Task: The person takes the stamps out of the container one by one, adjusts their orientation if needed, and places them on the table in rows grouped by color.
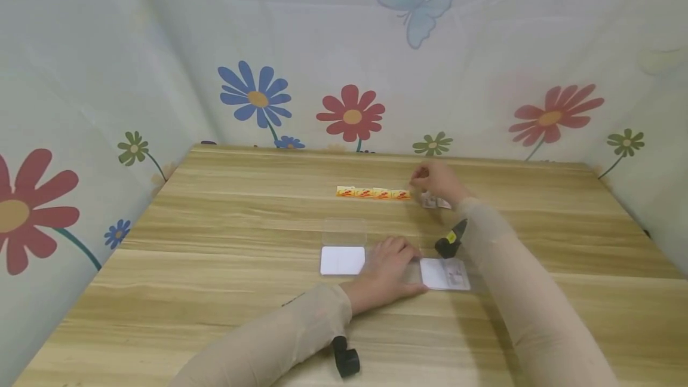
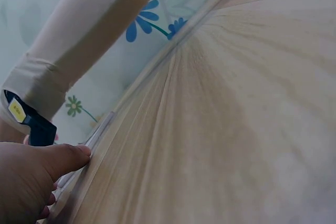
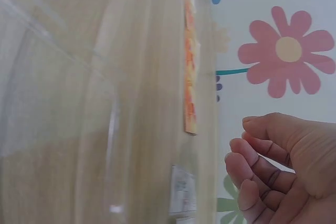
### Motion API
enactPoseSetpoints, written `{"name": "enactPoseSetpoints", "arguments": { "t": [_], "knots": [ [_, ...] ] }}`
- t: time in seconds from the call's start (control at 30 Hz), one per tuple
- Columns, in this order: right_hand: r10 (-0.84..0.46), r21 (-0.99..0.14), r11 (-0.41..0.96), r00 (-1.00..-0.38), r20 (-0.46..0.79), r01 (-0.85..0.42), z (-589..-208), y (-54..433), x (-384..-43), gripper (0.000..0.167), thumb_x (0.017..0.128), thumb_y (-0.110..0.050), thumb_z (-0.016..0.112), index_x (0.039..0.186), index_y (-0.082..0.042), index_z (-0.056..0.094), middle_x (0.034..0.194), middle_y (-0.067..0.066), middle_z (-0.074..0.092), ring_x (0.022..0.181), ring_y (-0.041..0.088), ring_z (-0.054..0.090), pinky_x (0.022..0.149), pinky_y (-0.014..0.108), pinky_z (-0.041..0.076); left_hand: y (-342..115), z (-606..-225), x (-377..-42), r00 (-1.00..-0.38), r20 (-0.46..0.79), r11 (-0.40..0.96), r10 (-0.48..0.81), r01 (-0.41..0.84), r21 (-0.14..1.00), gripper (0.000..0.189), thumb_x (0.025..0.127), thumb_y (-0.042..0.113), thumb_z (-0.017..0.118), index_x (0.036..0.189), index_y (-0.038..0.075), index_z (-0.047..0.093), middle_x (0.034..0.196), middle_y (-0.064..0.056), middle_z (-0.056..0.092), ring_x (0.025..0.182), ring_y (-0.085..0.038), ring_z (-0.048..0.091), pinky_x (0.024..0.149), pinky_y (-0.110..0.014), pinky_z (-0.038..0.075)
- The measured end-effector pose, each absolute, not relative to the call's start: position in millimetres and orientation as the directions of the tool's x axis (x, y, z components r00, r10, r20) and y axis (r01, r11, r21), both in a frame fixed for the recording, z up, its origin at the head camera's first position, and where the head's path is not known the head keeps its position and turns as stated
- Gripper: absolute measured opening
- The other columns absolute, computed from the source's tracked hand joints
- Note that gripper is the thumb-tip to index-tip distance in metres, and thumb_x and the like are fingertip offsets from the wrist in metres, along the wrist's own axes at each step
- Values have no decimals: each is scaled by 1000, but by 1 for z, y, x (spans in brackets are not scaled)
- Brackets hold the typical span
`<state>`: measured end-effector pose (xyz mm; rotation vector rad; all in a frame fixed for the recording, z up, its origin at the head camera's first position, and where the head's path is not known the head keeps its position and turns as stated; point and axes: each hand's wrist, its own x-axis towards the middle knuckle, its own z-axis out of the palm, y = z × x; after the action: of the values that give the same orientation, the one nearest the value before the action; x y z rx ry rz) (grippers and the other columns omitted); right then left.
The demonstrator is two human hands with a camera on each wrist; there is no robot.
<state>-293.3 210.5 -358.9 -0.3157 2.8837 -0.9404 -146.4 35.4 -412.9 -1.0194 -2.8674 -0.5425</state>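
My left hand holds a small clear plastic case at its left side, with the thumb at the near edge and the fingers toward the far one. A white sheet and a small printed packet lie in this case. My right hand hovers at the back of the table, above small pale printed packets. Its fingers are loosely curled, with nothing seen between them in the right wrist view. Left of that hand runs a row of yellow-orange packets.
Beside my left hand stands another clear case with a white sheet inside and its transparent lid folded back. All of this is on a wood-grain table. A flower-printed curtain encloses the back and sides.
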Motion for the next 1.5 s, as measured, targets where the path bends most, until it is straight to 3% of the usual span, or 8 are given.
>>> {"name": "enactPoseSetpoints", "arguments": {
  "t": [0.3,0.6,0.83,1.1,1.5],
  "knots": [
    [-238,-592,786,-971,-19,-181,-339,212,-284,19,93,-16,60,105,-1,63,103,19,67,86,27,65,75,34,53,35,-411,-145,-781,156,721,604,620,311,52,79,54,71,117,19,63,119,3,58,117,-16,51,104,-34,40],
    [-258,-594,776,-966,10,-214,-321,212,-275,20,93,-14,61,106,0,63,99,18,66,81,24,64,69,27,51,35,-412,-146,-782,158,715,602,617,329,51,79,52,72,116,18,63,119,2,58,117,-16,51,104,-35,40],
    [-268,-600,766,-963,27,-230,-315,215,-270,20,93,-16,61,107,-1,63,101,18,67,81,22,64,75,35,54,35,-413,-146,-782,162,717,602,618,323,52,79,53,72,117,18,63,119,2,58,118,-16,50,103,-36,41],
    [-278,-601,755,-958,70,-263,-308,219,-258,18,94,-16,60,104,-1,63,96,18,66,80,21,60,66,25,49,34,-414,-147,-778,166,711,606,623,325,52,79,53,71,117,18,63,120,2,58,118,-17,51,103,-36,41],
    [-274,-624,733,-957,95,-272,-302,227,-239,22,94,-17,61,109,-1,62,105,17,66,93,25,61,77,27,49,34,-417,-148,-776,180,710,604,627,320,53,78,53,72,117,19,63,118,3,58,117,-16,51,103,-35,40]
  ]
}}
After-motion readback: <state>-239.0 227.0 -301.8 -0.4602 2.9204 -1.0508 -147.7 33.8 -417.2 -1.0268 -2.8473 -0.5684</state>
